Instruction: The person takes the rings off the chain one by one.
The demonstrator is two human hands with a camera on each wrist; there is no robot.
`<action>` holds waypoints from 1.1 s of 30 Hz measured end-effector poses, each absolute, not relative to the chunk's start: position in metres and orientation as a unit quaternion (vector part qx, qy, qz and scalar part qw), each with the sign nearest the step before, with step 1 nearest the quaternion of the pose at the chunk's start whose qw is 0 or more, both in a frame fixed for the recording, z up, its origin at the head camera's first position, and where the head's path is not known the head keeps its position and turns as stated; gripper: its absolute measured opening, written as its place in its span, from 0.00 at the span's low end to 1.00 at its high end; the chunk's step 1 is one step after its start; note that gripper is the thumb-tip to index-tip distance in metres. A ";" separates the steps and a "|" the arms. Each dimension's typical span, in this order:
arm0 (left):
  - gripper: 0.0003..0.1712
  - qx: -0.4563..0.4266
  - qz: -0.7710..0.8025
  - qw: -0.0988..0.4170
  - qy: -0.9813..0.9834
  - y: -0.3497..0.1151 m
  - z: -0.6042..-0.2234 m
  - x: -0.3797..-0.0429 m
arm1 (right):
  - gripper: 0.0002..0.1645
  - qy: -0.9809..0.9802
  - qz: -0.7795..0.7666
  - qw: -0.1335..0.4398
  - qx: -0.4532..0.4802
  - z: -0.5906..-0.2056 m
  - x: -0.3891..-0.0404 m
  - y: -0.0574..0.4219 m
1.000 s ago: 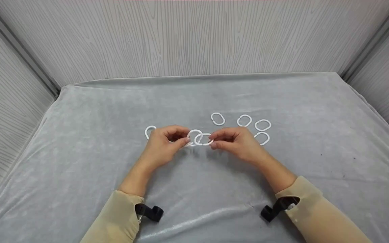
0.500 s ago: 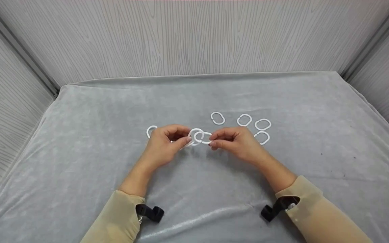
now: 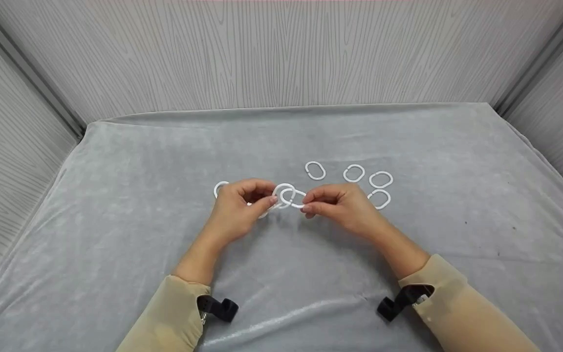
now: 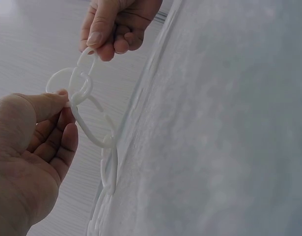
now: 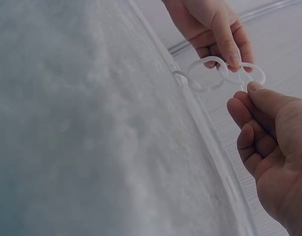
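Note:
My left hand (image 3: 237,208) pinches a white plastic link (image 3: 284,185) between thumb and fingers, above the cloth. From it a chain of similar links (image 4: 115,169) hangs down in the left wrist view. Opposite, my right hand (image 3: 342,203) pinches the far end of another white link (image 3: 298,207) with thumb and fingertips. The two links cross one another between the hands, and a small gap shows in the right-hand one. Beyond the left hand's knuckles, part of one more link (image 3: 216,187) shows, the rest hidden behind the hand.
Several loose white links lie on the grey cloth (image 3: 281,293) behind my right hand, among them a left one (image 3: 307,166), a middle one (image 3: 354,165) and a right one (image 3: 380,172). Pale wood-grain panels (image 3: 281,54) stand around the table's back and sides.
Both hands stay almost in place. The link in my right hand has tilted, its right end dipping, and the left hand's link has shifted slightly up and right.

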State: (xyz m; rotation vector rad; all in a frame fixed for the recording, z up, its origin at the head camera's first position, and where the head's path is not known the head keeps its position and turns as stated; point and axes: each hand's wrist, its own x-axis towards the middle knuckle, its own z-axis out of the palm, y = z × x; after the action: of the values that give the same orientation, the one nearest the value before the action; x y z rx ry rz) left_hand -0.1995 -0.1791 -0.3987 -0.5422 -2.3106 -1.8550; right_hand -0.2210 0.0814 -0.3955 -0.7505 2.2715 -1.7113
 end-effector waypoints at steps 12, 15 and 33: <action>0.08 -0.179 -0.622 0.069 -0.759 -0.178 -0.399 -0.198 | 0.05 0.771 -0.575 0.085 -0.258 -0.396 -0.221 0.080; 0.08 -0.178 -0.623 0.069 -0.759 -0.178 -0.399 -0.199 | 0.05 0.773 -0.575 0.081 -0.255 -0.395 -0.220 0.079; 0.09 -0.167 -0.618 0.064 -0.765 -0.179 -0.399 -0.198 | 0.04 0.779 -0.575 0.070 -0.241 -0.396 -0.220 0.077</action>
State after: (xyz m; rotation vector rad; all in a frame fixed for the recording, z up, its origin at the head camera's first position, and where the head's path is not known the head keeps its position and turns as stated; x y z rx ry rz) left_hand -0.1982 -0.1794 -0.3989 -0.5036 -2.3118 -1.8675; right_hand -0.2195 0.0773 -0.3962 -0.7264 2.3439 -1.7291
